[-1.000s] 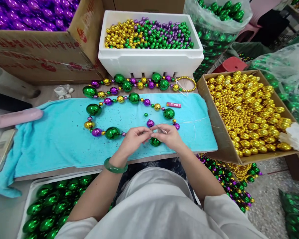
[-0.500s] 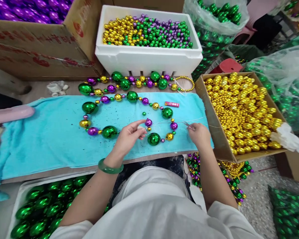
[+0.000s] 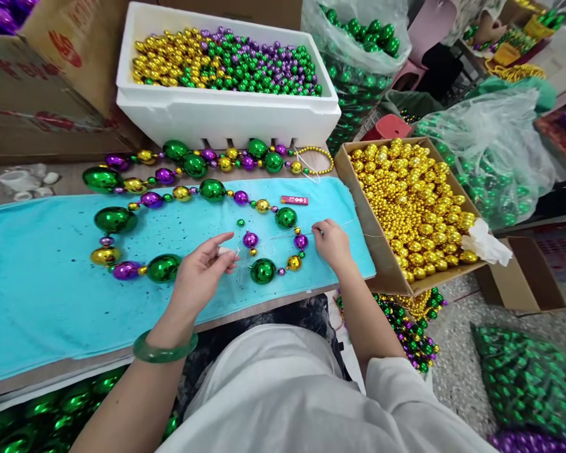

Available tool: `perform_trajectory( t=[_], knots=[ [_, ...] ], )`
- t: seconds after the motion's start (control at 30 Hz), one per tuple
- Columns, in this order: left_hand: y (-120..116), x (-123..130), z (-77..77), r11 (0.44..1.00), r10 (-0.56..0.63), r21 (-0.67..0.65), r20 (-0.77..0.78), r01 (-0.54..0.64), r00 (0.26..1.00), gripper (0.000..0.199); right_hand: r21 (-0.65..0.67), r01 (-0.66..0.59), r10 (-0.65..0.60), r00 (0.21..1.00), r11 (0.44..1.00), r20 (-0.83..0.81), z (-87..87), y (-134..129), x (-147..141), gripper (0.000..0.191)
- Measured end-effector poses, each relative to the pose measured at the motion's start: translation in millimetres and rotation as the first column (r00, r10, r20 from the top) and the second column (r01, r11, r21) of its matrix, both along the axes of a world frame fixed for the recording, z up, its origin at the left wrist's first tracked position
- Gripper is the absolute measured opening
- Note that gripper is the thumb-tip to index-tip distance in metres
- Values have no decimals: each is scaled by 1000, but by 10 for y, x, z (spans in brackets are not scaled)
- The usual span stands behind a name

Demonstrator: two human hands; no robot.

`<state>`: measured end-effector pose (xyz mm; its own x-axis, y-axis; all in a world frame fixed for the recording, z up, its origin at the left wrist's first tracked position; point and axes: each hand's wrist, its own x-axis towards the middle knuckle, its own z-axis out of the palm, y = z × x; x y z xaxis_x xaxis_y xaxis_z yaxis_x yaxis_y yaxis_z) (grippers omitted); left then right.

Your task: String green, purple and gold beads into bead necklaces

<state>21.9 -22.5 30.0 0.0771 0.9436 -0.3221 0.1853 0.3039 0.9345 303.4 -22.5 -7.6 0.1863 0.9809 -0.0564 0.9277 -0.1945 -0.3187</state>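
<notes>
Head view: clear thread [image 3: 287,235] is pinched by the right hand [image 3: 332,242], apparently for control; the left hand [image 3: 198,274] is half-curled, its grip unclear. The bead string [image 3: 212,189] is looped toward the counter's [image 3: 70,179] front edge, presumably for easy reach.

We see bright, even light, with white glints on the bead string [image 3: 212,189] atop the blue towel [image 3: 51,308]; behind the towel's left end, lens distortion stretches a cardboard box [image 3: 94,88].

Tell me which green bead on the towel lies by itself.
The small green bead just beyond the left hand; it sits alone, while the others line the beaded strand.
</notes>
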Motion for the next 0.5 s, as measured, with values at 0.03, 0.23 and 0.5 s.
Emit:
perform_trajectory(
  t=[0.03, 0.23, 0.5],
  knots=[
    [3, -21, -4, 1000, 8, -1, -4, -8, 1000, 62, 11, 17, -17, 1000, 1000, -3, 24, 27, 13, 26],
    [27, -52, -8, 999, 32, -6, -14, -33, 999, 63, 66, -44, 40, 998, 997, 49, 136, 482, 21, 30],
    [9, 2, 93, 999, 25, 39, 14, -26, 1000, 71, -99, -339, 350, 928, 936, 125, 10, 1170, -107, 30]
  ],
)
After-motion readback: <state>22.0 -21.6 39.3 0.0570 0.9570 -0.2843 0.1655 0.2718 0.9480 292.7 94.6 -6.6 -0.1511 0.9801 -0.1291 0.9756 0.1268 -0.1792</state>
